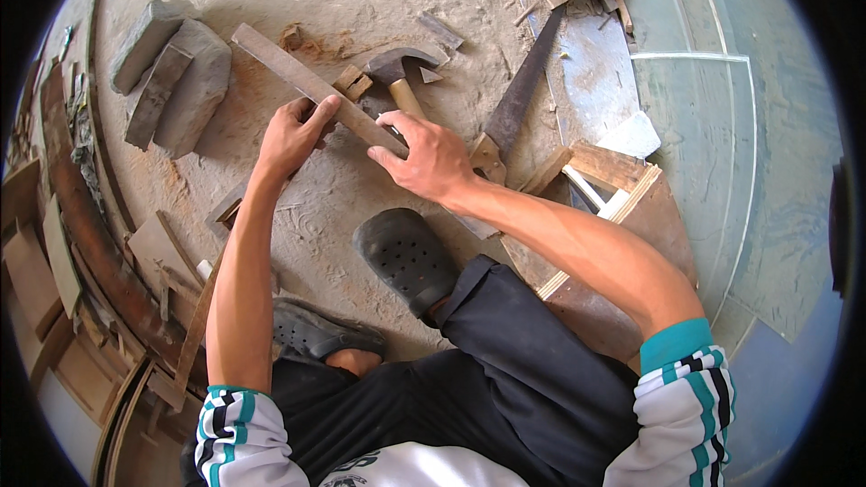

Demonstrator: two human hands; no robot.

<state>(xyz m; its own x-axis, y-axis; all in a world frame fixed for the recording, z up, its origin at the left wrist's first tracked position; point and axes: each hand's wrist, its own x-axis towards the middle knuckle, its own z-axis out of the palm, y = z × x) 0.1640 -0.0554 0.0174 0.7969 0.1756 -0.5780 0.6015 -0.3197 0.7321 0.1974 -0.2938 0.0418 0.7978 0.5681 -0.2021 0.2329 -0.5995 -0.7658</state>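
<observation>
A narrow wooden strip slants between my hands, its far end up and to the left. My left hand pinches the strip near its middle, thumb on top. At the near right end, my right hand is closed round the strip with thumb and forefinger. Just beyond the strip lies a claw hammer, its wooden handle running toward my right hand. Beside the hammer head sits a small wood block. A handsaw lies to the right, with its wooden handle partly behind my right wrist.
Grey stone blocks lie at the far left. Wood scraps crowd the left side. A wooden box stands beside my right forearm, near glass sheets on the right. My feet in dark clogs rest on the dusty floor.
</observation>
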